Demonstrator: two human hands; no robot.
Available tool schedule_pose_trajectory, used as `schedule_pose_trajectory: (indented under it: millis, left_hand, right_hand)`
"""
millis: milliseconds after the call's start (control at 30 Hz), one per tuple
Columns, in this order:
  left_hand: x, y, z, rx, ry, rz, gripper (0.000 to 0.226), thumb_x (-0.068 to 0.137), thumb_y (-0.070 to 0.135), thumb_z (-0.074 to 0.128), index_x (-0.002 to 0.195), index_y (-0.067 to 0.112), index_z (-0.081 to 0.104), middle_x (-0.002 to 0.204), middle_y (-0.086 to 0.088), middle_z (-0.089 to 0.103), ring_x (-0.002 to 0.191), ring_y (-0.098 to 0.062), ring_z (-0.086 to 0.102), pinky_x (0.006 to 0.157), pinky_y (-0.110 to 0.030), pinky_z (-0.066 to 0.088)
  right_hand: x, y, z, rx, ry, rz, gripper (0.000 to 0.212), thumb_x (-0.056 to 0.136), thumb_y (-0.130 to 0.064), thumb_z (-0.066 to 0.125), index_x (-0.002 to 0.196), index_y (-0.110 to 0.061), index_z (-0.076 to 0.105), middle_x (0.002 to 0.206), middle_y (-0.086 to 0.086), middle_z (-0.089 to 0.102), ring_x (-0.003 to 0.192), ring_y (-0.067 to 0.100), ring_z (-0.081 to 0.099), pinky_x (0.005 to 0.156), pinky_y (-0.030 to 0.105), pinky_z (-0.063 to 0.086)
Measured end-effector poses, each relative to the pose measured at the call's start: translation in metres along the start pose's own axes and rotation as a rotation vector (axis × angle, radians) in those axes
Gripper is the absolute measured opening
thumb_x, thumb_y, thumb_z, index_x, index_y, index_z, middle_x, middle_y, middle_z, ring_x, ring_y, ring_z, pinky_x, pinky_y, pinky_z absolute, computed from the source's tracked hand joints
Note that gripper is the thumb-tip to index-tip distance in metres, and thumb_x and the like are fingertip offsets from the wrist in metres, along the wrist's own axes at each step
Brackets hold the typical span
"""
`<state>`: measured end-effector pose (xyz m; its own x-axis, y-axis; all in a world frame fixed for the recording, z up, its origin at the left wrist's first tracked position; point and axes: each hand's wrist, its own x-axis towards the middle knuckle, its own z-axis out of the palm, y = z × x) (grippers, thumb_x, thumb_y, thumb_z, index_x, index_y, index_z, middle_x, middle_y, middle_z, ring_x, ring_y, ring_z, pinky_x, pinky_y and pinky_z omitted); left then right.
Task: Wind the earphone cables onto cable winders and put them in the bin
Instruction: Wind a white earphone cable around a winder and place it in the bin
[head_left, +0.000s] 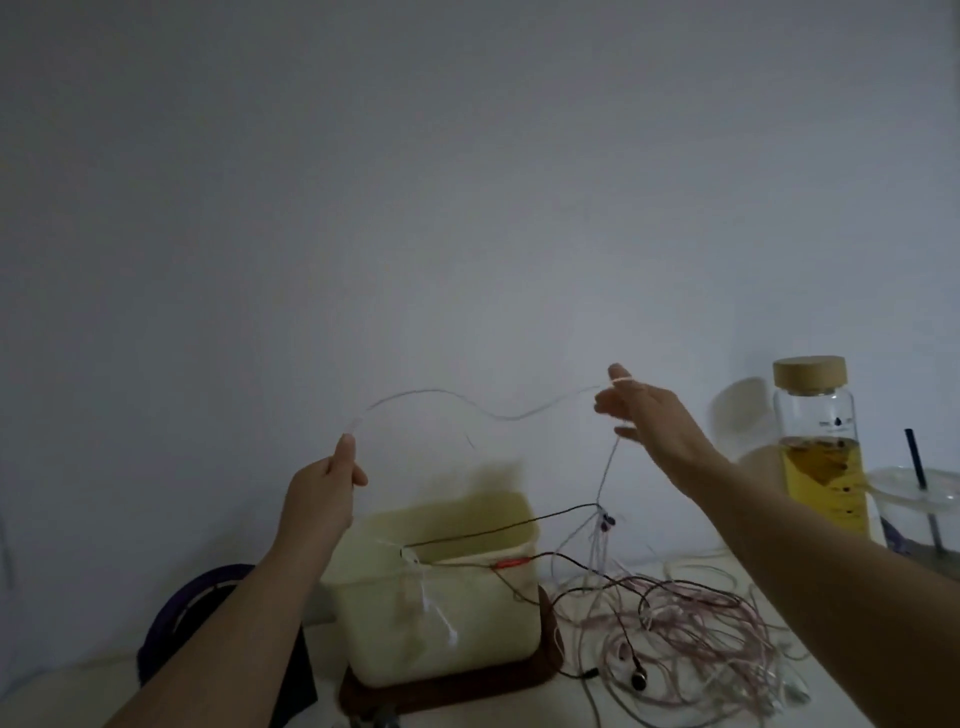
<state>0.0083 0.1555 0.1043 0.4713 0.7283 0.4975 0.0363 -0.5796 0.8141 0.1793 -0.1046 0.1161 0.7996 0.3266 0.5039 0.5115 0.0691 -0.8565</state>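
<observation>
Raised earphone cable (441, 391): white.
Cable tangle (691, 623): pink, black, white.
Bin (441, 623): pale cream-yellow.
Tray (467, 688): dark brown.
Bottle (821, 467): clear, yellow liquid, tan lid.

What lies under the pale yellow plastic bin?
The pale yellow plastic bin stands on a dark brown wooden board. Only the board's front and right edges show; the bin covers the rest.

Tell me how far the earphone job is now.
Done: nothing sure; no winder shows, loose cables hang over the rim of the cream plastic bin. In hand: the left hand pinches one thin white cable that runs over the right hand. Left: the tangled pink and black cable pile beside the bin.
</observation>
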Motion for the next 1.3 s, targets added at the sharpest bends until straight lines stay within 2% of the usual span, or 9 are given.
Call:
schedule_pose_trajectory:
  millis: [267, 367, 600, 767, 867, 1000, 1100, 1200, 1300]
  left_hand:
    - [-0.011, 0.027, 0.032, -0.53, -0.201, -0.191, 0.046, 0.1, 0.043, 0.04, 0.071, 0.009, 0.05, 0.045, 0.006, 0.031, 0.035, -0.006, 0.025, 0.038, -0.021, 0.023]
    - [-0.02, 0.044, 0.043, -0.694, -0.291, -0.237, 0.037, 0.1, 0.036, 0.045, 0.074, 0.009, 0.049, 0.042, 0.008, 0.027, 0.032, -0.003, 0.022, 0.032, -0.017, 0.018]
    - [-0.038, 0.057, 0.054, -0.441, -0.484, -0.068, 0.009, 0.089, 0.018, 0.066, 0.097, 0.013, 0.065, 0.051, 0.008, 0.049, 0.038, -0.005, 0.034, 0.035, -0.017, 0.029]
    - [-0.058, 0.062, 0.071, -0.349, -0.712, -0.013, 0.021, 0.094, 0.013, 0.057, 0.114, 0.008, 0.063, 0.098, 0.0, 0.062, 0.08, -0.004, 0.064, 0.064, -0.006, 0.049]
    - [-0.069, 0.065, 0.081, -0.349, -0.746, 0.024, 0.026, 0.091, -0.007, 0.055, 0.115, -0.004, 0.063, 0.092, -0.012, 0.064, 0.087, -0.017, 0.063, 0.099, -0.028, 0.048]
    - [-0.074, 0.07, 0.095, -0.313, -0.797, 0.048, 0.019, 0.094, 0.002, 0.052, 0.104, 0.008, 0.068, 0.1, -0.007, 0.068, 0.081, -0.007, 0.062, 0.072, -0.015, 0.051]
    - [-0.076, 0.079, 0.1, -0.489, -0.785, 0.0, 0.011, 0.091, 0.009, 0.052, 0.095, 0.003, 0.061, 0.059, 0.007, 0.061, 0.039, 0.0, 0.041, 0.039, -0.013, 0.033]
    - [-0.075, 0.091, 0.104, -0.716, -0.764, -0.218, 0.013, 0.096, 0.013, 0.047, 0.101, 0.002, 0.052, 0.043, 0.005, 0.054, 0.031, -0.004, 0.026, 0.032, -0.014, 0.023]
    - [-0.071, 0.093, 0.106, -0.729, -0.652, -0.264, 0.028, 0.096, 0.014, 0.045, 0.069, 0.008, 0.049, 0.044, 0.001, 0.05, 0.035, -0.008, 0.028, 0.035, -0.018, 0.019]
  right_hand:
    - [0.01, -0.08, 0.031, -0.373, -0.018, -0.572, 0.039, 0.101, -0.032, 0.04, 0.097, -0.009, 0.071, 0.104, 0.003, 0.07, 0.1, 0.014, 0.061, 0.086, 0.021, 0.043]
    - [0.018, -0.097, 0.039, -0.216, -0.056, -0.533, 0.042, 0.102, -0.031, 0.037, 0.094, -0.008, 0.071, 0.094, 0.001, 0.071, 0.088, 0.007, 0.065, 0.081, 0.01, 0.045]
    - [0.014, -0.114, 0.039, -0.258, -0.472, -0.021, 0.046, 0.104, -0.027, 0.033, 0.099, 0.005, 0.066, 0.095, 0.019, 0.07, 0.088, 0.031, 0.066, 0.086, 0.038, 0.053]
    - [0.006, -0.114, 0.042, -0.116, -0.314, -0.22, 0.045, 0.104, -0.028, 0.034, 0.098, 0.002, 0.067, 0.092, 0.017, 0.071, 0.089, 0.03, 0.069, 0.085, 0.037, 0.055]
    - [0.007, -0.115, 0.037, -0.067, -0.186, -0.396, 0.044, 0.103, -0.029, 0.033, 0.096, -0.004, 0.068, 0.089, 0.01, 0.073, 0.085, 0.021, 0.07, 0.082, 0.032, 0.056]
    - [0.009, -0.114, 0.023, -0.075, -0.091, -0.501, 0.042, 0.103, -0.03, 0.034, 0.094, -0.01, 0.069, 0.088, 0.003, 0.073, 0.085, 0.011, 0.068, 0.084, 0.028, 0.054]
    - [0.009, -0.11, 0.012, -0.101, -0.129, -0.512, 0.041, 0.103, -0.032, 0.034, 0.094, -0.012, 0.07, 0.089, 0.0, 0.073, 0.086, 0.008, 0.068, 0.084, 0.024, 0.053]
    - [0.005, -0.106, 0.001, -0.252, -0.141, -0.546, 0.039, 0.103, -0.031, 0.035, 0.098, -0.014, 0.07, 0.096, -0.004, 0.072, 0.089, 0.003, 0.064, 0.08, 0.007, 0.044]
    - [0.005, -0.092, -0.014, -0.749, -0.185, -0.661, 0.024, 0.098, -0.021, 0.047, 0.11, -0.016, 0.067, 0.109, -0.004, 0.069, 0.113, 0.012, 0.056, 0.09, 0.006, 0.032]
